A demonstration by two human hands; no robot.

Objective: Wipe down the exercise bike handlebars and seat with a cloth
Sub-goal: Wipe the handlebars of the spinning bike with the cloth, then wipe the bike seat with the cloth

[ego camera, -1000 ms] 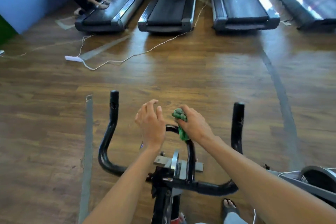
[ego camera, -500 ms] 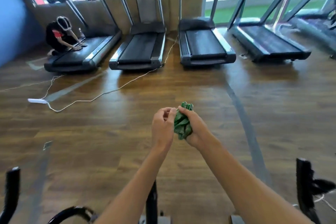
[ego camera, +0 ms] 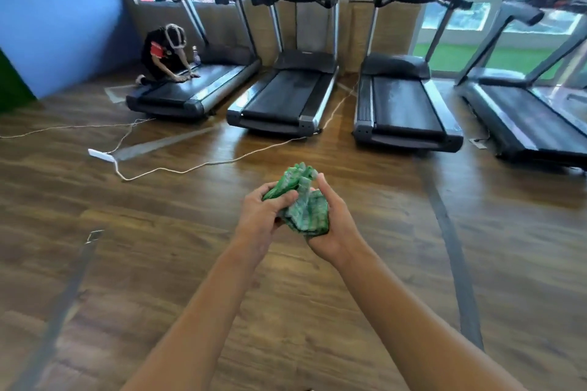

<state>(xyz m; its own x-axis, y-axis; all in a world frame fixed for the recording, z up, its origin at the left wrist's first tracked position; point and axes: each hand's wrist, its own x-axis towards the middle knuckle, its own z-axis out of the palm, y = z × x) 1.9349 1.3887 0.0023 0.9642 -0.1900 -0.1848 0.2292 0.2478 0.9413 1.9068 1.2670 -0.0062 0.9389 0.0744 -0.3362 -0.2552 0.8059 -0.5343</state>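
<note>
Both hands bunch the cloth in mid-air, and the bike is out of shot.

The green cloth (ego camera: 301, 209) is crumpled between the two hands, held over the wooden floor (ego camera: 158, 263) and well short of the treadmills. The left hand (ego camera: 263, 216) curls fingers over its near-left side, a closed grip on the fabric; the right hand (ego camera: 333, 225) cups it from the right, thumb up, gripping too. Neither handlebars nor seat shows, so the risk as I read it is wiping blind: reach back down with eyes up and the wad may miss the bars. A loose corner sticks up above the cloth; regrip carelessly and it may slip and drop to the floor. Beyond the cloth a white cable (ego camera: 203, 165) trails across the boards, a trip hazard if the person steps forward.
</note>
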